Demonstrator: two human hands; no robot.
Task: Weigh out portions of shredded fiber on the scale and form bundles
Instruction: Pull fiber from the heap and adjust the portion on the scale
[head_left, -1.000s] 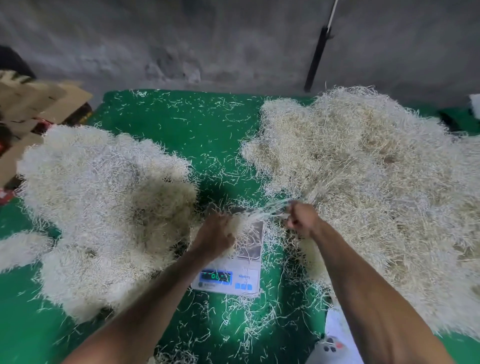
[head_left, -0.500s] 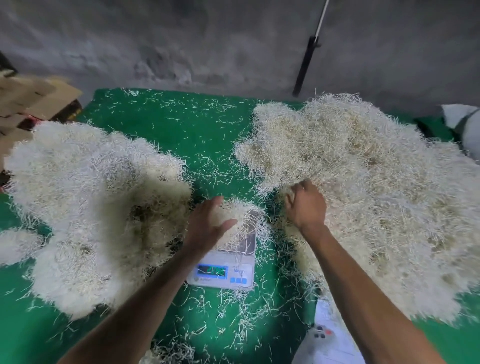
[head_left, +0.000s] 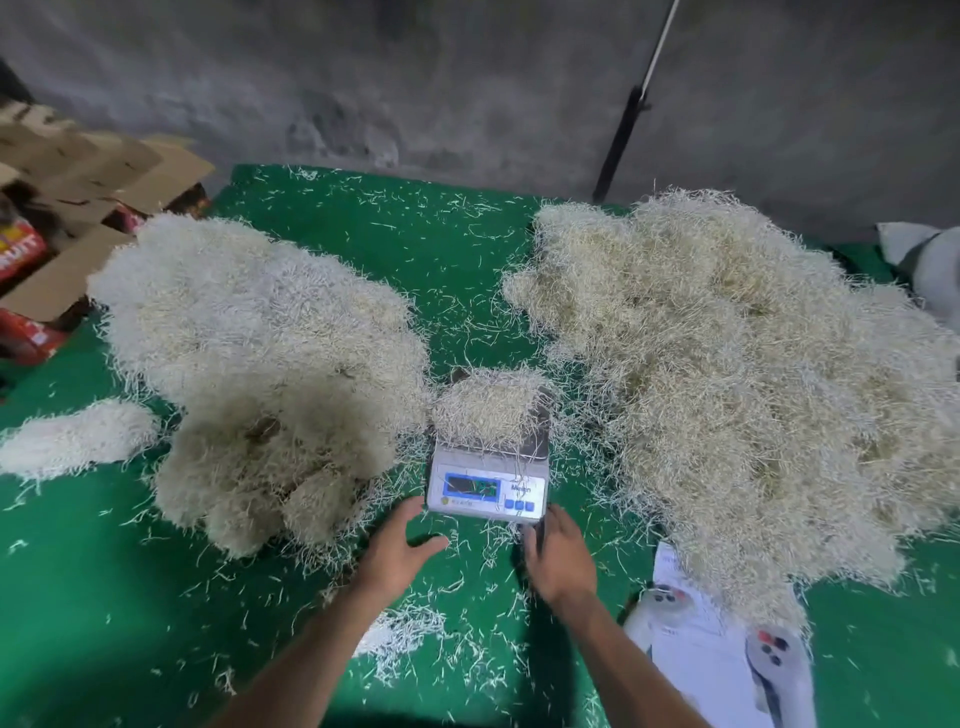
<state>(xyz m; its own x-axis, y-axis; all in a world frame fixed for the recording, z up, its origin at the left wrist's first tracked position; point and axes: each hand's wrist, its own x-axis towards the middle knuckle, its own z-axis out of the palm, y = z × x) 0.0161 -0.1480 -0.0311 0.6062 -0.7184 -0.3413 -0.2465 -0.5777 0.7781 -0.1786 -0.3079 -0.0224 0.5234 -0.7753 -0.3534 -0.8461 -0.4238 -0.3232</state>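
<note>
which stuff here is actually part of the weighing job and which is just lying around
Part of the job:
scale
portion on the scale
loose fiber heap on the right
pile on the left
left hand, right hand, both open

Just lying about:
cardboard boxes
white printed sheet
pole against the wall

Both forearms and hands (head_left: 397, 545) are bare, no sleeves visible.

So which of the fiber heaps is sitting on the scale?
The small heap in the middle, resting on the scale. The big left pile and the bigger right pile both lie directly on the green cloth.
</note>
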